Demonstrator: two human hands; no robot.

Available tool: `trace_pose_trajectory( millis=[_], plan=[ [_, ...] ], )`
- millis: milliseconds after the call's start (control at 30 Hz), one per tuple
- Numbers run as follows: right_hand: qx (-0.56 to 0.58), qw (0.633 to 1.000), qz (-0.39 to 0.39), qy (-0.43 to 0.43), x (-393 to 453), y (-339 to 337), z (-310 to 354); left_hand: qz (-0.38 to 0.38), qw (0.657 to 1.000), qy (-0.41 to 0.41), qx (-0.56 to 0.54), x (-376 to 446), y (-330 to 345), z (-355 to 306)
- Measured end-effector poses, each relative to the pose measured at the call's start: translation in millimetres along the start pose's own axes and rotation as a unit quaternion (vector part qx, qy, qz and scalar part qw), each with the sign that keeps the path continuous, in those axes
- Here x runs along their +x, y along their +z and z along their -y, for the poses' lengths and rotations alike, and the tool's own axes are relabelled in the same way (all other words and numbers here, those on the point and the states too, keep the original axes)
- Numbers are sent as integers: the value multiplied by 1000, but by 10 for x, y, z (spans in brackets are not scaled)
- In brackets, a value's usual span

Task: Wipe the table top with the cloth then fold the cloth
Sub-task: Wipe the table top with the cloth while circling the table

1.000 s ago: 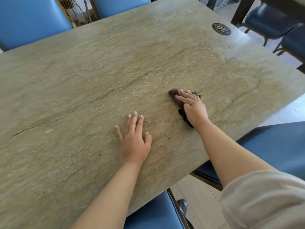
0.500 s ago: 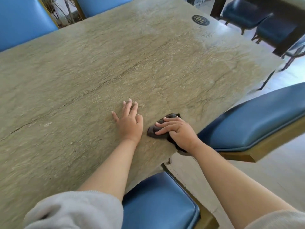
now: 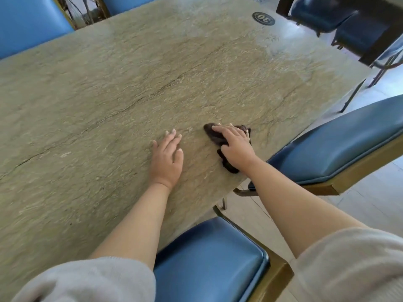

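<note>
Cloth (image 3: 214, 136): a small, dark brown rag, bunched and crumpled rather than spread flat or folded. It lies on the bench top (image 3: 109, 94) close to the near right edge, a little way in from the near corner. The right hand (image 3: 236, 147) covers its middle, so that only three parts show: a rounded lobe toward the bench centre, a ragged fringe on the far right side, and a tail running back toward the near edge; its full outline cannot be told. Bench top: a broad, greenish-grey, stone-like slab with fine veining and one long dark crack-like line running diagonally across it; a paler, glossy patch lies toward the far right corner.
</note>
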State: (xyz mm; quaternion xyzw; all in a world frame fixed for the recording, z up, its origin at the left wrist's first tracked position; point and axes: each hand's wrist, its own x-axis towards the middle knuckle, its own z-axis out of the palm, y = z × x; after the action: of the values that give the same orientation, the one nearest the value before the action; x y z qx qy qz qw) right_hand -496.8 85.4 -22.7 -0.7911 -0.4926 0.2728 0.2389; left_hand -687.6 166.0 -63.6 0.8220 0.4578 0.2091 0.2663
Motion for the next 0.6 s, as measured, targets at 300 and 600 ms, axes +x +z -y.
trace_pose_trajectory(
  millis=[300, 600],
  plan=[
    [-157, 922, 195, -297, -867, 466, 34, -3, 998, 11, -61, 55, -28, 21],
    [-179, 982, -28, 46, -292, 242, -191, 48, 998, -14, 36, 73, -4, -84]
  ],
)
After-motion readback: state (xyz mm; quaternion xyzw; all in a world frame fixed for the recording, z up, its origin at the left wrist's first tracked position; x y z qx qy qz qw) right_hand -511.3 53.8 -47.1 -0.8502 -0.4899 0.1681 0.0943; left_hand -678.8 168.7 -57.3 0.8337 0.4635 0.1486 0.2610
